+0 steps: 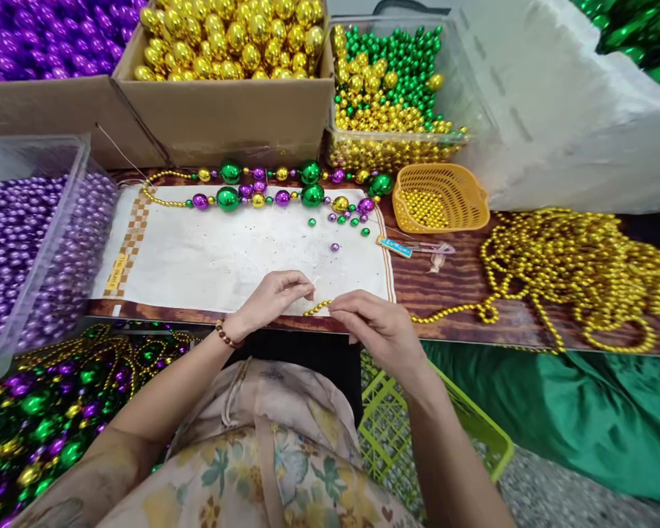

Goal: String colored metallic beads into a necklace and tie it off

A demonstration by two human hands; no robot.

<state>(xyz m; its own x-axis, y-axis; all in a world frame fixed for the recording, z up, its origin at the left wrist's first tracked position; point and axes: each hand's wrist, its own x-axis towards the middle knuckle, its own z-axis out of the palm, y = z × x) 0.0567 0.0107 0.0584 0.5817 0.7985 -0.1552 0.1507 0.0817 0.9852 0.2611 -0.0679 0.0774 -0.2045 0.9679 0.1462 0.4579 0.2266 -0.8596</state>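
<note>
Fingers of the right hand are closed on a gold strand near its end, with a short tail of beads left exposed beyond the fingertips, above the near edge of the white cloth. From the other side of the hand, the strand is laid rightward across the wooden table to a gold heap. The left hand is held just left of that tail, its thumb and forefinger drawn together; whether the pale sliver by the tips is pinched cannot be told.

For good control, the strand seems best gripped close behind the last beads, so that the end is not left to swing. Some slack should be allowed towards the heap, since its loops could be snagged by a hard pull. Light fingertip pressure is probably enough, as such slick, round beads may be rolled out of place by squeezing.

Along the far side of the cloth, a string of mixed beads is laid in a long double row, its large green globes separated by smaller purple and gold ones, all mirror-glossy. Loose beads are scattered nearer, on the soft, speckled fabric. At the right, small gold beads are held in an orange basket with perforated sides.
</note>
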